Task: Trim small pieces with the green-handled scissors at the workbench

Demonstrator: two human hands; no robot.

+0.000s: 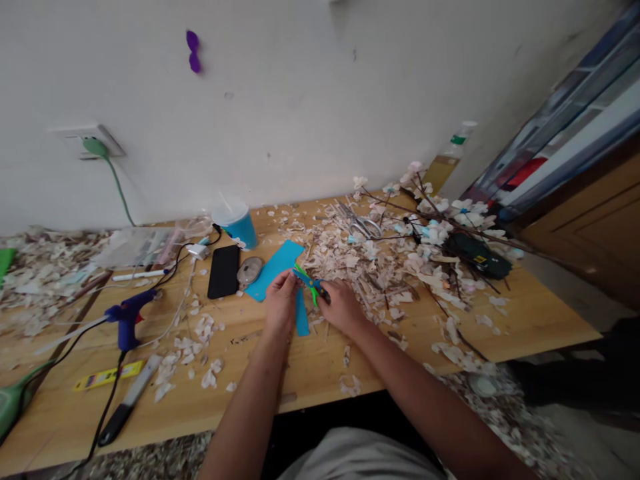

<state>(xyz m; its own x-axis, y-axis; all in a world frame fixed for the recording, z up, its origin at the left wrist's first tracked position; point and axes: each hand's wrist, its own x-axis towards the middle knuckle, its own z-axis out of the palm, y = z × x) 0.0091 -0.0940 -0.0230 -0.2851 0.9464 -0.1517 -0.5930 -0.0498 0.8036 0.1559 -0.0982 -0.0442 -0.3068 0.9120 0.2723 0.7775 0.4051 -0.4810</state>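
Observation:
My right hand [341, 305] is closed around the handles of small green-and-blue scissors [313, 287]. Their blades point left, to the fingertips of my left hand [281, 297]. Those fingertips are pinched together by the blades, and whatever small piece they hold is too small to make out. Under and behind my left hand lies a blue sheet [281, 261]. A narrow blue strip [301, 317] rests on the table between my wrists. Pale shavings [345, 257] are heaped just beyond my right hand.
To the left are a black phone [223, 272], a round metal lid [249, 270], a blue cup [243, 230], a blue glue gun [129, 320] with cables, and a scraper [131, 400]. Metal scissors [363, 223], flowering branches [437, 230] and a bottle [445, 163] stand or lie at the back right.

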